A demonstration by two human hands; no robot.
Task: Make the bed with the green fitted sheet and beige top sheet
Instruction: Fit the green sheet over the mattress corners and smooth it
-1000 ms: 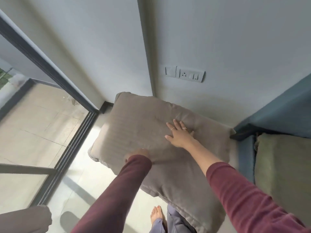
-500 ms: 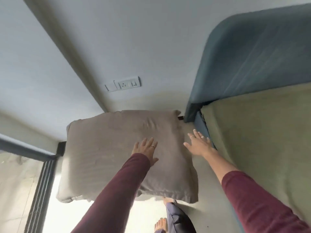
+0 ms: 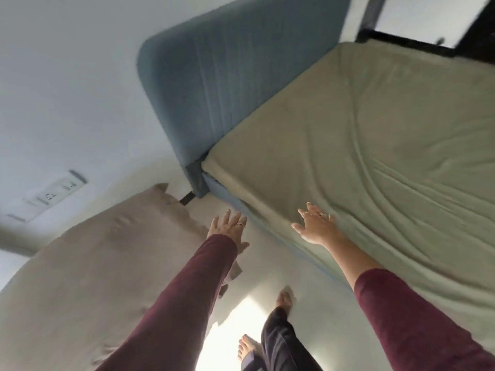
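While both hands hang free w/ nothing in them, the bed is only half made. Left hand (image 3: 227, 230) has fingers straight and spread, over the floor just beside the beige pillow (image 3: 88, 269); can't tell if it brushes the pillow edge. Right hand (image 3: 316, 226) is likewise flat, fingers apart, at the near side edge of the mattress; whether it touches the cloth isn't clear.

Green sheet (image 3: 375, 162) is already on the mattress, running up to the blue headboard (image 3: 214, 84), w/ long diagonal wrinkles across the middle and toward the near side. Near corner by the headboard looks pulled down over the mattress edge. Beige top sheet isn't in view. Pillow stands propped vs the wall, below the wall socket (image 3: 51, 195), on the floor apart from the bed.

Handling, as a guess: sheet is thin, soft, light, no stiffness, so it'll bunch if pushed and slide if dragged from one spot. Best to smooth w/ flat palms from the middle outward, then pinch the hem along the near side and tuck under. Elastic corners may spring back if not seated fully. Pillow looks squashy and light; take it by two corners or under the long edge.
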